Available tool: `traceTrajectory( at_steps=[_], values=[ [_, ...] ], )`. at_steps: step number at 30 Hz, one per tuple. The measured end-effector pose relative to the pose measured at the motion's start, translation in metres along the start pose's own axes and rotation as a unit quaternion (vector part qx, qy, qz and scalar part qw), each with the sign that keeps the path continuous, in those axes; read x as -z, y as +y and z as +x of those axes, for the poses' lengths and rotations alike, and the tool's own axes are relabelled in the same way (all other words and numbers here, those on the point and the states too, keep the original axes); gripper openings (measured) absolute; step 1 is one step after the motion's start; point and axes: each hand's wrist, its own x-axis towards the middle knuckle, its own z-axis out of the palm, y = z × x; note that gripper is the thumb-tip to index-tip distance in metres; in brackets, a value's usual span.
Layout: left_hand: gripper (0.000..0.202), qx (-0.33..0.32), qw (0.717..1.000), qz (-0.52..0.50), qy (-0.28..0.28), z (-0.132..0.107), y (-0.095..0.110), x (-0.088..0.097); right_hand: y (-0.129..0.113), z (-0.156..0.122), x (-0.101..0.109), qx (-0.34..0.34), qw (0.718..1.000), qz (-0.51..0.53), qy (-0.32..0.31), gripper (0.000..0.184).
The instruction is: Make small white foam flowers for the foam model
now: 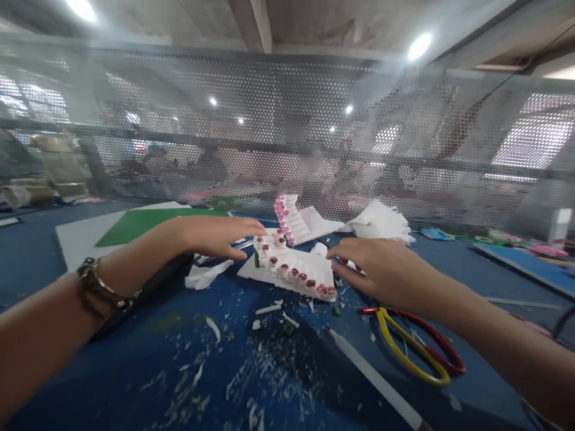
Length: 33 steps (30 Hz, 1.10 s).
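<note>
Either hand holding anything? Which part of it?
Left hand: no hold visible; thumb and fingers apart near the maroon-dotted white piece. Right hand: can't tell; fingers curl beside its right end.

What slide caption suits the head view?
Left hand and right hand flank a white, pleated, paper-like piece dotted with dark-red rosettes over a scrap-strewn blue tabletop.

A perforated screen (278, 114) stands at twelve o'clock, a ceiling lamp (81, 8) at ten, a green sheet (137, 225) at nine, a blue board (523, 263) at three.
</note>
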Motion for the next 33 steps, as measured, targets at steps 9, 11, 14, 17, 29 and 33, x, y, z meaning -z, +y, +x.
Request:
traceTrajectory(
  at_steps=[9, 11, 14, 17, 29, 33],
  values=[
    [0.05, -0.005, 1.0, -0.01, 0.029, -0.005, -0.002, 0.004, 0.0, 0.001, 0.0, -0.004, 0.999, -0.018, -0.029, 0.017],
    [0.044, -0.01, 0.998, -0.015, 0.052, -0.007, 0.0, 0.008, -0.001, 0.003, -0.001, -0.003, 0.999, -0.026, -0.034, 0.013],
    [0.025, 0.003, 0.998, -0.017, 0.068, -0.009, 0.004, 0.014, -0.001, 0.007, -0.004, 0.0, 0.999, -0.033, -0.043, 0.01],
    [0.014, 0.004, 0.996, -0.007, 0.091, -0.01, 0.006, 0.017, 0.0, 0.011, -0.004, -0.004, 0.997, -0.048, -0.06, 0.008],
    [0.021, 0.037, 0.998, -0.007, 0.044, -0.005, -0.002, 0.007, 0.006, -0.011, 0.002, -0.022, 0.989, -0.098, -0.106, 0.025],
    [0.021, 0.097, 0.995, 0.014, -0.037, -0.006, 0.0, -0.013, 0.007, -0.024, 0.003, -0.008, 0.992, -0.09, -0.089, 0.023]
  ],
)
